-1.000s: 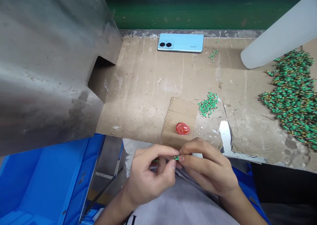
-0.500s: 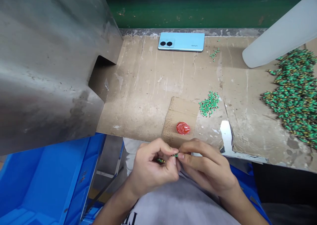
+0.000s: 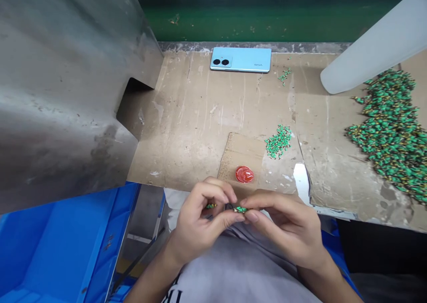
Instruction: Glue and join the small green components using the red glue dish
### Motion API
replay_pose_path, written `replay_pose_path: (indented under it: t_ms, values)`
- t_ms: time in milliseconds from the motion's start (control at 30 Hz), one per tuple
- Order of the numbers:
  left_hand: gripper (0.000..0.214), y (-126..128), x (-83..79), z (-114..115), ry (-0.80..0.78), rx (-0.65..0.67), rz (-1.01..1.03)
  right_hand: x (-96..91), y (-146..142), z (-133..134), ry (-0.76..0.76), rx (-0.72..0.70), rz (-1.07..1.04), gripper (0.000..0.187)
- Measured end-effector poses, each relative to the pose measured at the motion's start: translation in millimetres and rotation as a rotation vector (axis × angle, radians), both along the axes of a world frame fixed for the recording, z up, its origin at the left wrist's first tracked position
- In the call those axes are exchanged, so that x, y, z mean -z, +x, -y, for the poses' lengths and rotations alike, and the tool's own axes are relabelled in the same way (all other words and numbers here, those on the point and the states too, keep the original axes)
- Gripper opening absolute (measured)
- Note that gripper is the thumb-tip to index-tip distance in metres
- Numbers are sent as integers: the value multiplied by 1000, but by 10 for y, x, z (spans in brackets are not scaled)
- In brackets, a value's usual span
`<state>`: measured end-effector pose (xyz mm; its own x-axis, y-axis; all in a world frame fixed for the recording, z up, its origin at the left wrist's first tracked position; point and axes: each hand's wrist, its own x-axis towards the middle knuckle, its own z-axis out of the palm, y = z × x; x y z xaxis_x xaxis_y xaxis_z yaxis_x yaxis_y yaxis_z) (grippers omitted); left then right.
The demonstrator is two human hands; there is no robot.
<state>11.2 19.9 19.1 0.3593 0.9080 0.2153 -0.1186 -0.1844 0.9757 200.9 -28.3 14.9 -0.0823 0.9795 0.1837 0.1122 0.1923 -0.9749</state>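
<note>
My left hand [image 3: 202,218] and my right hand [image 3: 288,227] meet in front of the bench edge. A small green piece [image 3: 240,209] lies between their fingertips, pinched from both sides. In the curled fingers of my left hand sits another small green-and-yellow piece [image 3: 211,206], partly hidden. Just beyond my fingers, a shallow dish of red, glossy stuff [image 3: 244,174] rests on a cardboard piece [image 3: 238,149]. To its right lies a little heap of tiny green parts [image 3: 278,142].
A large pile of green-and-yellow pieces [image 3: 393,129] covers the right side, beneath a white tube [image 3: 370,40]. At the back lies a light-blue phone [image 3: 240,59]. A metal housing [image 3: 66,85] stands left, above a blue crate [image 3: 66,245]. A few green bits [image 3: 284,75] lie near the phone.
My left fingers have opened out somewhat around the green piece, showing more of it. The pinched piece has shifted slightly right. The whole view has moved a little.
</note>
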Motion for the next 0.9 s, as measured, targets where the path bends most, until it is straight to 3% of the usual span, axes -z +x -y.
replay_pose_path:
  t_ms: [367,633,800,900]
  values:
    - [37,-26,5,51,-17,-10,39,-53,-50,-59,85,-16,16,27]
    - [33,-57,66,60,71,4,27,-68,-61,-70,116,-35,-16,27]
    - [30,-129,66,37,178,30,-97,-73,-72,-58,54,-30,-15,18]
    - [31,-102,48,26,163,28,-132,-50,-100,-44,45,9,-24,7]
